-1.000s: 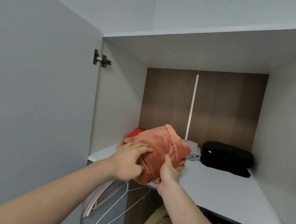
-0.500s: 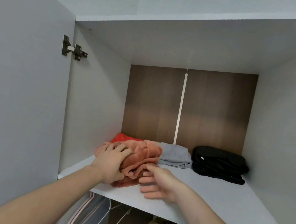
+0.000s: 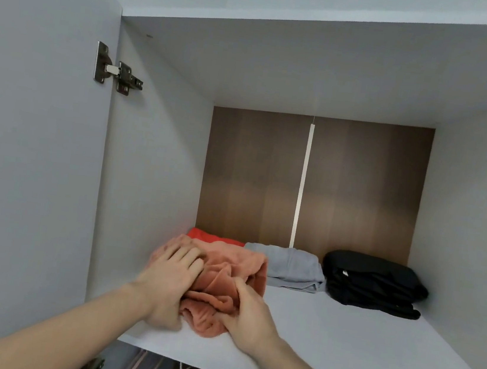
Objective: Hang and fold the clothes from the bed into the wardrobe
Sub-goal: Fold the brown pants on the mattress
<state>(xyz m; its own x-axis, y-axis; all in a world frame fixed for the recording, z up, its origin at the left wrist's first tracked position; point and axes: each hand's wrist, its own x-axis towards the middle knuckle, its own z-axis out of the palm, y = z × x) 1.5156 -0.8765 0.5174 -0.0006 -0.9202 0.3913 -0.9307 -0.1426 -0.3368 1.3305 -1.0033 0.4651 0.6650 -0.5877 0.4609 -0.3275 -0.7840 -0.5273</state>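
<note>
Four folded garments are sitting on one shelf (image 3: pixel 369 349): one salmon (image 3: pixel 223 277), one red (image 3: pixel 213 237), one grey (image 3: pixel 293 268), one black (image 3: pixel 371 283). Two hands are showing, left (image 3: pixel 170 283) and right (image 3: pixel 249 318). One hinge (image 3: pixel 117 73) is showing on the door.

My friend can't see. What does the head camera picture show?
Two hands, left hand and right hand, press a folded orange garment onto a wardrobe shelf, beside folded red, grey and black clothes.
</note>
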